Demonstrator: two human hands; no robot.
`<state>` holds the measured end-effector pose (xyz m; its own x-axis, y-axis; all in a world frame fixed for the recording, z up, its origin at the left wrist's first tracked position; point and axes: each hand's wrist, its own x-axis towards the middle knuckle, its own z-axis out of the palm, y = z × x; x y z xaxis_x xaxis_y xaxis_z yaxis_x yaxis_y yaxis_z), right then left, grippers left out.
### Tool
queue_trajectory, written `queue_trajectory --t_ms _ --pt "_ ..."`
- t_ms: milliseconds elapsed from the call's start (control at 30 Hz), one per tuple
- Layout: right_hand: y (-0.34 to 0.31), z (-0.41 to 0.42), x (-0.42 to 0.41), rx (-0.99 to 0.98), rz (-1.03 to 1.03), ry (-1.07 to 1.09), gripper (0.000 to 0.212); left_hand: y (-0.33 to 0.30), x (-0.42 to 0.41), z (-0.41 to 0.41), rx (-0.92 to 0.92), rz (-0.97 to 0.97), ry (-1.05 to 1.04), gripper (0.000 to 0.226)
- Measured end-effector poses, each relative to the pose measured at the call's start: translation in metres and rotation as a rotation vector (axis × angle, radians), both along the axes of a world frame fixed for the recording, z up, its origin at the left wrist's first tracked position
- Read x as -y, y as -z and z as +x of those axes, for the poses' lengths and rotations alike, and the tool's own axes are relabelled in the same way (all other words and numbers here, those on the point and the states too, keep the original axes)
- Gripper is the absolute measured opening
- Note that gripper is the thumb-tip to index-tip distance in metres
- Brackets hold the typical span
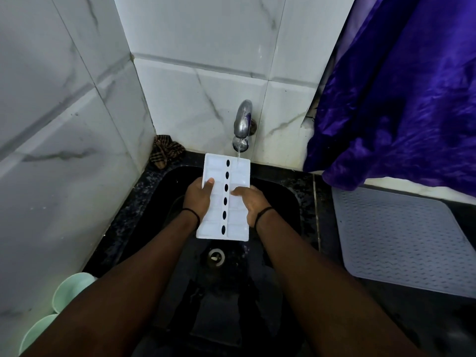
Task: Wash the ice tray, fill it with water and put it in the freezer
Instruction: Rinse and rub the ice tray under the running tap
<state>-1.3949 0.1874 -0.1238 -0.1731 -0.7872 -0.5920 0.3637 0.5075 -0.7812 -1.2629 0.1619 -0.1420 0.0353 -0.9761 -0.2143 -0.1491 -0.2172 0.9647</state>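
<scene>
Tray (226,199) held under a running tap (243,119), above the sink (288,199).
The tray's left edge is gripped by the left hand (198,199), thumb on top; its right edge is gripped by the right hand (253,202). Water is received at the far right corner. A mat (401,243) is seen at right.

Dim, soft light; dark sink (288,202); wide-angle bending at edges.
</scene>
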Motion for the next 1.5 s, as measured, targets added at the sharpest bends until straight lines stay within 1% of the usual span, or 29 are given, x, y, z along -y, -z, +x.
queue_trajectory --t_ms 33,67,133,200,233,300,367,400,500,567,633,700,733,767,833,867,900,967,1000,1033,1100,1167,1200,1233,1267,1333,1400,1467,1500 --pt "0.002 0.000 0.000 -0.040 -0.010 0.004 0.027 0.002 -0.002 0.001 -0.030 0.020 -0.017 0.024" --pt "0.005 0.000 0.002 -0.139 -0.024 0.001 0.021 0.003 -0.005 0.002 -0.069 0.048 -0.035 0.024" --pt "0.009 -0.003 0.005 -0.487 -0.065 -0.071 0.012 0.006 -0.008 0.002 -0.155 0.104 -0.062 0.027" --pt "0.007 -0.004 0.007 -0.802 -0.099 -0.162 0.023 0.007 -0.009 0.003 -0.194 0.142 -0.077 0.029" --pt "0.005 -0.004 0.008 -0.891 -0.112 -0.182 0.029 0.006 -0.008 0.003 -0.200 0.152 -0.080 0.030" --pt "0.003 -0.005 0.013 -0.951 -0.132 -0.184 0.036 0.000 -0.004 0.003 -0.198 0.158 -0.080 0.030" --pt "0.001 -0.005 0.018 -0.891 -0.139 -0.163 0.040 -0.007 0.002 0.002 -0.201 0.151 -0.106 0.031" --pt "-0.002 -0.004 0.020 -0.827 -0.137 -0.150 0.039 -0.010 0.005 0.002 -0.207 0.146 -0.137 0.031" --pt "-0.004 -0.007 0.017 -0.472 -0.101 -0.132 0.022 -0.014 0.012 0.007 -0.154 0.116 -0.197 0.033" --pt "-0.004 -0.008 0.010 -0.342 -0.079 -0.175 0.015 -0.011 0.013 0.009 -0.109 0.107 -0.185 0.033" --pt "-0.004 -0.009 0.003 -0.326 -0.078 -0.219 0.002 -0.008 0.011 0.009 -0.079 0.096 -0.184 0.033" --pt "0.000 -0.005 -0.001 -0.330 -0.060 -0.242 0.019 -0.008 0.006 0.009 -0.027 0.053 -0.197 0.033" --pt "-0.001 -0.003 -0.003 -0.330 -0.055 -0.235 0.022 -0.008 0.004 0.008 0.016 0.010 -0.193 0.033" --pt "0.002 -0.001 -0.004 -0.326 -0.063 -0.211 0.019 -0.010 0.001 0.008 0.064 -0.042 -0.182 0.032" --pt "0.005 0.003 -0.005 -0.303 -0.068 -0.158 0.004 -0.012 -0.005 0.006 0.142 -0.135 -0.160 0.031" --pt "0.004 0.006 -0.004 -0.309 -0.052 -0.139 0.004 -0.014 -0.007 0.005 0.171 -0.159 -0.159 0.030" --pt "0.006 0.007 -0.003 -0.318 -0.036 -0.126 0.003 -0.016 -0.008 0.003 0.198 -0.164 -0.165 0.030" --pt "0.008 0.008 0.000 -0.321 -0.016 -0.113 0.010 -0.022 -0.006 -0.002 0.260 -0.120 -0.176 0.030" --pt "0.008 0.008 0.000 -0.317 -0.012 -0.122 0.009 -0.024 -0.003 -0.004 0.296 -0.074 -0.169 0.030" --pt "0.007 0.008 0.000 -0.309 -0.006 -0.130 0.003 -0.026 0.001 -0.004 0.323 -0.021 -0.153 0.030" --pt "0.009 0.004 0.002 -0.303 0.043 -0.137 0.008 -0.029 0.007 -0.005 0.304 0.072 -0.120 0.029" --pt "0.005 0.002 0.004 -0.273 0.083 -0.124 0.009 -0.031 0.011 -0.006 0.225 0.123 -0.112 0.032" --pt "0.006 0.001 0.006 -0.317 0.079 -0.168 0.009 -0.031 0.012 -0.006 0.183 0.143 -0.117 0.034" --pt "0.008 -0.001 0.010 -0.381 0.075 -0.244 0.020 -0.032 0.013 -0.007 0.141 0.166 -0.120 0.036" --pt "0.006 -0.003 0.010 -0.411 0.094 -0.250 0.030 -0.032 0.013 -0.008 0.103 0.192 -0.118 0.038" --pt "0.002 -0.007 0.009 -0.376 0.141 -0.242 0.041 -0.030 0.013 -0.011 0.052 0.235 -0.114 0.040" --pt "0.002 -0.010 0.010 -0.424 0.119 -0.277 0.043 -0.030 0.013 -0.013 0.047 0.245 -0.126 0.039" --pt "0.004 -0.010 0.011 -0.394 0.107 -0.243 0.040 -0.029 0.015 -0.012 0.064 0.228 -0.141 0.038" --pt "0.005 -0.010 0.012 -0.344 0.076 -0.208 0.036 -0.028 0.016 -0.012 0.067 0.214 -0.142 0.037"
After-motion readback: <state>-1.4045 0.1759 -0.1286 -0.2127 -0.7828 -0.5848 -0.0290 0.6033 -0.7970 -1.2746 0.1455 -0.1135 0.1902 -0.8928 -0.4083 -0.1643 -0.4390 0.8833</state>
